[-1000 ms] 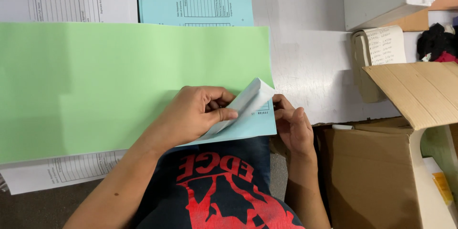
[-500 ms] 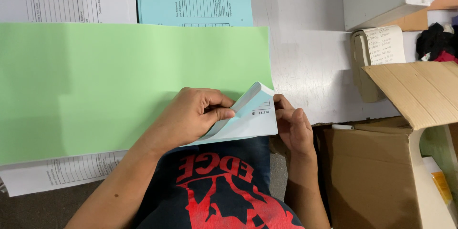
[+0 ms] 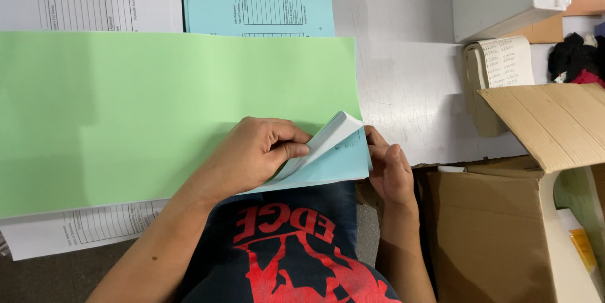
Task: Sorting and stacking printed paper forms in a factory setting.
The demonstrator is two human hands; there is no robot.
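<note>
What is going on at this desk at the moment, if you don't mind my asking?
A person seated at a white table is working through a small stack of sheets, white and light blue, at its near edge. The left hand presses on the stack and bends its corner up, while the right hand grips that corner from the side. A large green sheet covers most of the table, over printed white and blue forms. An open cardboard box stands to the right.

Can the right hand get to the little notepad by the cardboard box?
Probably yes. The right hand is busy pinching the paper stack's corner, but bare white table lies between it and the notepad, nothing blocking.
</note>
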